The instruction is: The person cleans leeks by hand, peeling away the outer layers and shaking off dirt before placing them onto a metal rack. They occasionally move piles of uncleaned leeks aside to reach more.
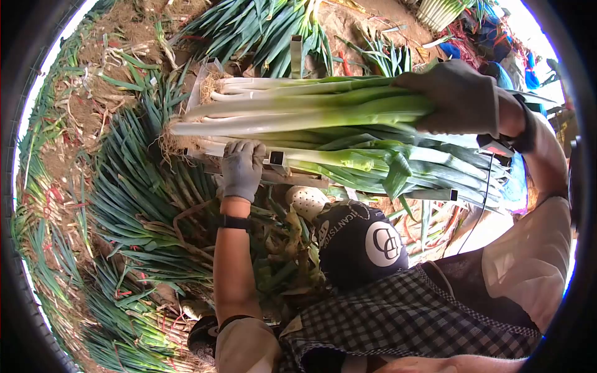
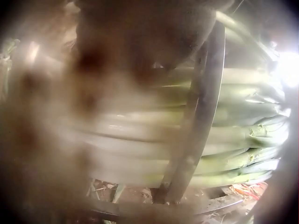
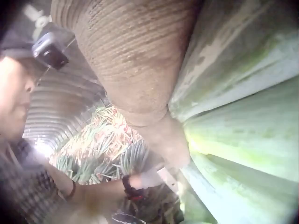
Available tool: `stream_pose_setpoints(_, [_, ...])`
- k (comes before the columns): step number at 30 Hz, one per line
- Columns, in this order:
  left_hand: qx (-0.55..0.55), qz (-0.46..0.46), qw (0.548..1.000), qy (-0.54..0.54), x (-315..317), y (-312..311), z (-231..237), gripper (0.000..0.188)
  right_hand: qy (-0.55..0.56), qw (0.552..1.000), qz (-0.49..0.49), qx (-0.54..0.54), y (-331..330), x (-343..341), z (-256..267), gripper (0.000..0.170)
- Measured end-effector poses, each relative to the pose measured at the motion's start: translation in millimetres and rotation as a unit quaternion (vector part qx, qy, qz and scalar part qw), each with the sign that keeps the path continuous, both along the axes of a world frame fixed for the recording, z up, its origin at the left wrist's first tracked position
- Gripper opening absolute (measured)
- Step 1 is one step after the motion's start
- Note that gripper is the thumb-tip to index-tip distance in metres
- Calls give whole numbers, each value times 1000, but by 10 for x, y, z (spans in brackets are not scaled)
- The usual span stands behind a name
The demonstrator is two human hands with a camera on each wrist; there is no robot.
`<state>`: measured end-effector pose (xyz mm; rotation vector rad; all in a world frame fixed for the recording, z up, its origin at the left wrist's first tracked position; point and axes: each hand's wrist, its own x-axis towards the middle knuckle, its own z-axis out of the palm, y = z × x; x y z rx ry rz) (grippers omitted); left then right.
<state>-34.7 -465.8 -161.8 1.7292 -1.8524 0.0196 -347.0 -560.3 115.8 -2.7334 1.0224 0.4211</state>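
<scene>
The right hand point(image 1: 451, 96), in a grey glove, grips a bundle of leeks point(image 1: 298, 118) by the green part. The bundle lies nearly level above more leeks point(image 1: 429, 168) in a metal rack point(image 1: 388, 194), white root ends towards the left. In the right wrist view the gloved hand point(image 3: 140, 65) presses against broad green leaves point(image 3: 247, 126). At the rack's near side, the gloved left hand point(image 1: 242, 168) has its fingers curled at the lower white stalks; their undersides are hidden. The left wrist view shows stalks point(image 2: 140, 144) behind a metal bar point(image 2: 198, 116), with much blur.
Piles of leeks point(image 1: 143, 186) cover the ground at the left, with another pile point(image 1: 261, 31) beyond the rack. A person in a black cap point(image 1: 357, 242) is below the rack in the head view. An upright metal post point(image 1: 296, 56) stands at the rack's far side.
</scene>
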Motion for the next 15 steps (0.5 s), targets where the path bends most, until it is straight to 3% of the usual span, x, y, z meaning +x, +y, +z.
stream_pose_setpoints(1, [-18,2,1000,18,-11,11,-13,17,6,1000,4,-2,-61,114,-53,58])
stream_pose_setpoints(3, [-36,10,999,38,1,21,-24,16,46,988,1,147,-197,314,-290,56])
stream_pose_setpoints(5, [-67,12,998,-15,15,35,-34,17,24,978,18,207,-359,360,-734,57])
stream_pose_setpoints(7, [-63,2,998,29,42,36,-4,16,50,976,0,214,-459,385,-1053,58])
stream_pose_setpoints(9, [-42,14,984,172,65,35,-3,15,16,971,-34,238,-563,281,-1239,58])
stream_pose_setpoints(11, [4,40,985,170,100,21,-59,17,21,973,-14,230,-495,287,-1206,57])
stream_pose_setpoints(13, [-36,118,969,215,69,-49,-97,25,80,993,2,88,-354,329,-1174,55])
stream_pose_setpoints(15, [-40,134,969,203,113,-140,-102,33,107,991,10,85,-391,332,-1196,54])
